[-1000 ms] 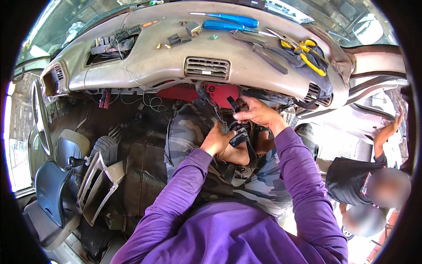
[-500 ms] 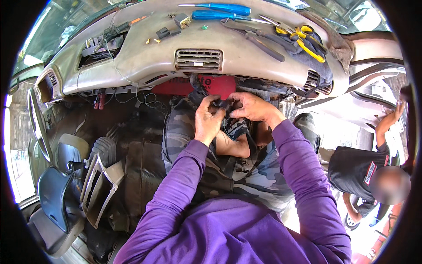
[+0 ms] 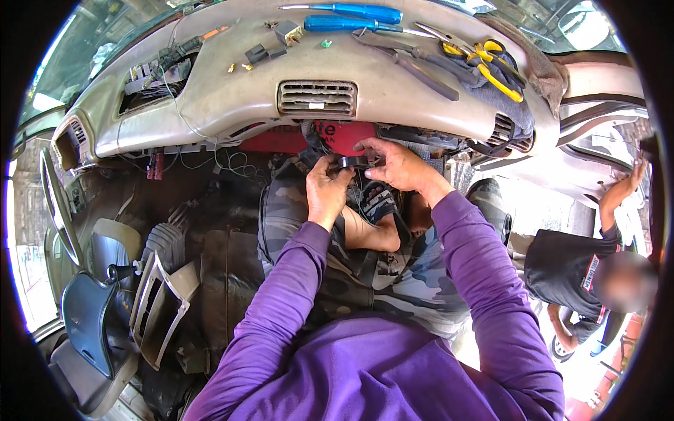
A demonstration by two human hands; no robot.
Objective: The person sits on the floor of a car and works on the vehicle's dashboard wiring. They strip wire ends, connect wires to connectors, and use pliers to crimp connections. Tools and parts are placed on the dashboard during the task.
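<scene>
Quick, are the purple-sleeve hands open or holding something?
Left hand: partly closed, holding a small black thing.
Right hand: partly closed, holding the same thing from the other side.

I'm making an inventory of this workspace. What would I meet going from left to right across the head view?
Beige frame → small yellowish bits → left hand → black item → right hand → yellow tool handles → person in a dark shirt.

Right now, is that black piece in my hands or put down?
In hand: your left hand pinches the black piece at one end; your right hand is at the other, its grip unclear.
</scene>
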